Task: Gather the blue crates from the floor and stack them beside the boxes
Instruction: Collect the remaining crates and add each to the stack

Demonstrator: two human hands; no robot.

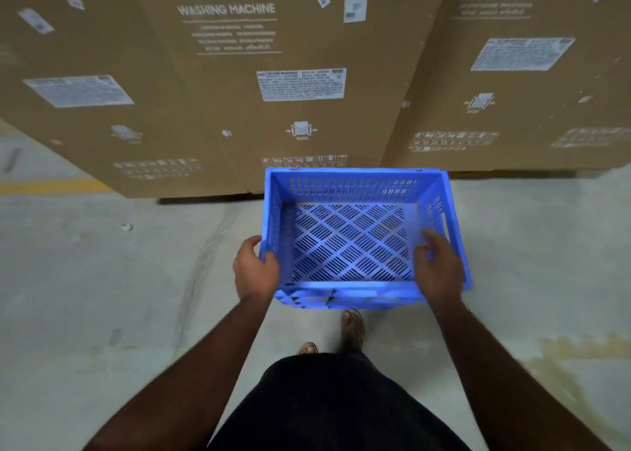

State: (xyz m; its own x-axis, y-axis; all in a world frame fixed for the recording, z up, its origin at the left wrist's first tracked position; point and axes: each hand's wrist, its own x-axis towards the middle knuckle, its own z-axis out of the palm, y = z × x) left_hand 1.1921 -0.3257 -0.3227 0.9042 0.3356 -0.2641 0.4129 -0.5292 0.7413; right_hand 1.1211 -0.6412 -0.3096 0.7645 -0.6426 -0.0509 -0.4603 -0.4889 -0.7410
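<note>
An empty blue crate (351,242) with a slotted bottom and walls sits right in front of me, its far wall close against the foot of the tall cardboard boxes (239,92). My left hand (254,269) clasps the crate's near-left corner rim. My right hand (438,266) is curled over the right rim, fingers inside the crate. More blue plastic (327,300) shows below the near rim; I cannot tell if it is a second crate underneath.
Washing machine cartons fill the whole far side, a second one (512,92) at the right. Bare concrete floor (102,280) lies on both sides, with a yellow line (51,186) at far left. My sandalled feet (351,324) stand just behind the crate.
</note>
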